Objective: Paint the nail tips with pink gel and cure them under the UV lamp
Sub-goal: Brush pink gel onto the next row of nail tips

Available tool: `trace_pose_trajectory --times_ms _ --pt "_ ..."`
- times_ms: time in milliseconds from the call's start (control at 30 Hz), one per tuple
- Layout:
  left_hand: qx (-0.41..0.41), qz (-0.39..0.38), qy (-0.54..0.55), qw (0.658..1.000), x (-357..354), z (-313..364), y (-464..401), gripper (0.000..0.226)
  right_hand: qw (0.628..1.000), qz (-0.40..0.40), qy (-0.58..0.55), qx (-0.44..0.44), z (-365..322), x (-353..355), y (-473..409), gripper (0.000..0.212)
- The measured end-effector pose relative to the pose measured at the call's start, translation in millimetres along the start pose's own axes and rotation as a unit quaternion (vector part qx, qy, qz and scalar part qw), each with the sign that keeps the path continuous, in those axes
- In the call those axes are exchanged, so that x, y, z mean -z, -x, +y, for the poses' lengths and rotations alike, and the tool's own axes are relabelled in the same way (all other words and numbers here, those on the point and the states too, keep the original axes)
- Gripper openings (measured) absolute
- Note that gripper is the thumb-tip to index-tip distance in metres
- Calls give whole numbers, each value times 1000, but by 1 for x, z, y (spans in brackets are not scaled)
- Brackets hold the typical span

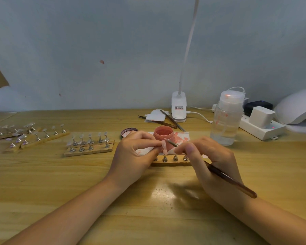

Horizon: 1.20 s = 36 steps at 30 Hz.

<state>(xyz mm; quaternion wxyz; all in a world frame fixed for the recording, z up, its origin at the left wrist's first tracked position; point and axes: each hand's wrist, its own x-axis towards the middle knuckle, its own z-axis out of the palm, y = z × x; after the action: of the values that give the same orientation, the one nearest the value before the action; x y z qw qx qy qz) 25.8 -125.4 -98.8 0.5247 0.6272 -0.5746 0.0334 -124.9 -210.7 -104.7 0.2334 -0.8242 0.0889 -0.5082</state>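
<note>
- The wooden table (42, 183) fills the lower half of the view; both forearms come in from the bottom corners and meet near the centre.
- The right hand (210, 156), at about 3 o'clock from centre, has its fingers curled round a dark reddish brush (233, 182); the handle runs down toward 4 o'clock, and the fine tip points toward 10 o'clock.
- The left hand (136, 151) pinches a pale pink nail tip (164, 147) between thumb and fingertips; the brush tip is at or just beside that nail tip.
- Just beyond the hands, partly hidden by them, lies a wooden strip (171, 163) carrying small metal stands.
- At 12 o'clock from the nail tip stands an open jar of pink gel (163, 133) on a pink-stained paper (182, 136); its lid (128, 132) lies just beside it at 9 o'clock.
- To the left, at 9 o'clock, more strips hold stands with clear nail tips (88, 142), and another group (28, 133) lies further toward the table's left edge.
- At 2 o'clock stands a clear pump bottle (227, 117).
- Behind the jar lie tweezers (172, 120) on white cards, next to a white clip lamp (179, 106).
- At the far right sit a power strip (261, 128) and the white UV lamp (297, 110), well apart from the nail tip.
</note>
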Motion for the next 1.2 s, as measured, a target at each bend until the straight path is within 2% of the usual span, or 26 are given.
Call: trace_pose_trajectory --times_ms 67,133,200,333,500,633,767,900,1033,1200 --pt "0 1 -2 1000 0 0 0 29 1000 -9 8 6 0 -1 0 30" --pt "4 -1 -2 1000 0 0 0 28 1000 -6 -17 4 2 0 1 46" --pt "11 -2 1 1000 0 0 0 27 999 3 -37 2 3 1 2 53" --pt "12 -4 0 1000 1 -1 0 26 1000 -5 14 9 2 -1 0 41" --pt "11 -3 -1 1000 0 1 0 28 999 -4 -39 9 3 1 2 54" --pt "15 -2 4 1000 1 1 0 26 1000 -5 -12 13 2 0 2 47" --pt "25 0 13 1000 1 1 0 25 999 2 -38 0 4 0 4 56" --pt "25 -2 24 999 1 -1 0 27 1000 2 -2 11 2 0 2 39" --pt "25 5 34 999 1 0 1 26 999 -1 -41 -11 2 0 3 54" --pt "20 7 38 999 1 -1 0 33 1000 -1 -4 4 2 -2 2 48"
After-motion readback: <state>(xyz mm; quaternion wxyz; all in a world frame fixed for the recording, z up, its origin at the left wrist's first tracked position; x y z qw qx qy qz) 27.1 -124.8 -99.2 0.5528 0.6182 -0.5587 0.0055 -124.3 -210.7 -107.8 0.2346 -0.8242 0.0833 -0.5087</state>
